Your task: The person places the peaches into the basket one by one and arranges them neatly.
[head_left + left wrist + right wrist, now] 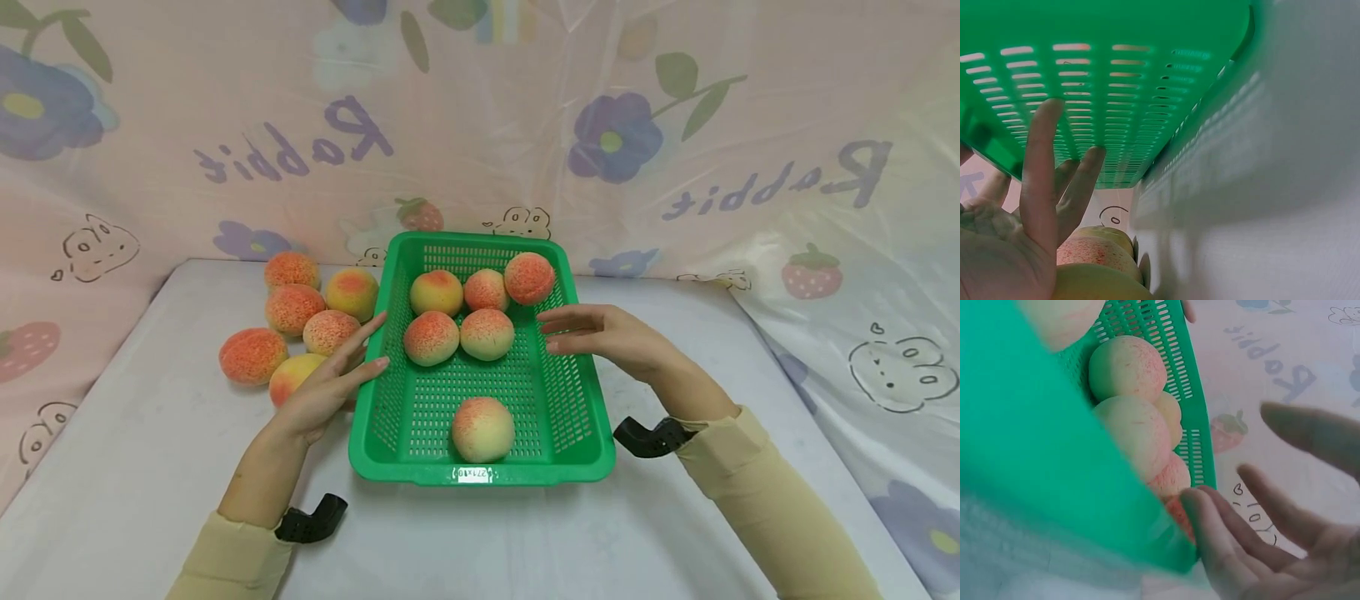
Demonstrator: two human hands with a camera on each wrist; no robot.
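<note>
A green plastic basket (480, 473) with slotted walls stands on the table, holding several peaches. Most of them cluster toward its far end; a single pale peach (483, 430) lies near the front wall. My left hand (318, 396) is at the basket's left side, fingers extended; in the left wrist view its fingertips (1094, 156) reach up to the slotted wall. On the opposite side, my right hand (618, 337) has loosely extended fingers at the right rim and grips nothing. Whether the right fingertips touch the rim, I cannot tell.
Left of the basket, several more peaches lie on the white tabletop, among them a red-orange peach (252, 357) and a yellowish peach (352, 293). One peach (294, 379) is partly behind the left hand. A printed cloth (480, 125) hangs behind the table.
</note>
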